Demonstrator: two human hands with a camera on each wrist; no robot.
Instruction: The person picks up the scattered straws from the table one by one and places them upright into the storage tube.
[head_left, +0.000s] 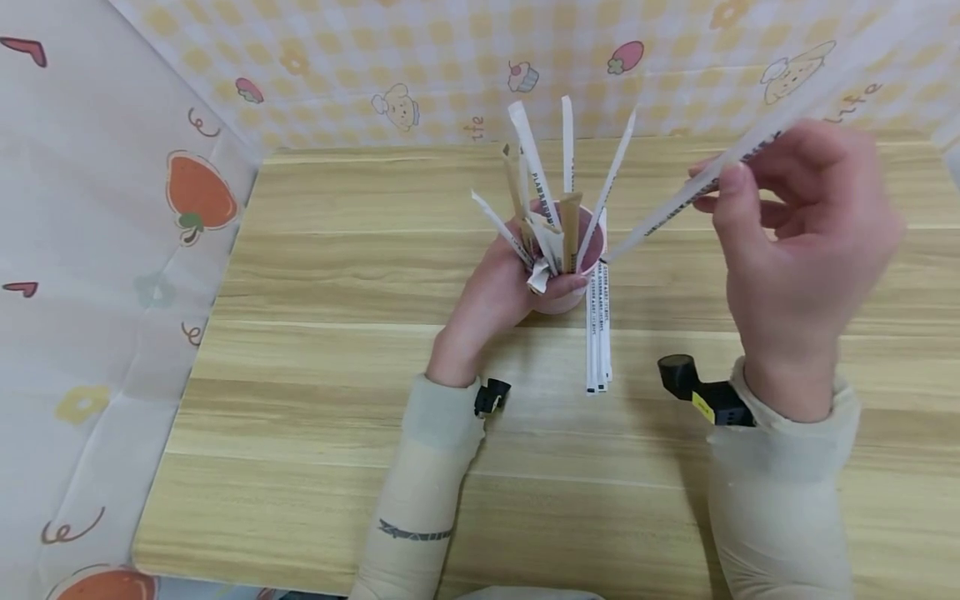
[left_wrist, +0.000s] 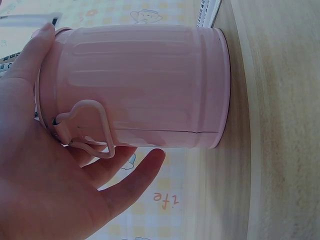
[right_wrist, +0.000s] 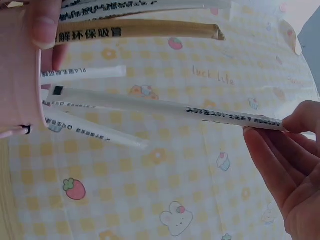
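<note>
My left hand grips a small pink metal bin near its rim, thumb over the edge and a wire handle at its side. Several paper-wrapped straws stand in it, white ones and a brown one, leaning at different angles; a crumpled white wrapper pokes out near the thumb. Between thumb and fingers, my right hand pinches a white wrapped straw by its upper part. That straw slants down to the left, its lower end at the bin's mouth; whether it is inside cannot be told.
Several more white wrapped straws lie bundled on the wooden table, just right of the bin. A yellow-checked cloth with printed pictures hangs behind the table, and a white printed cloth hangs at the left.
</note>
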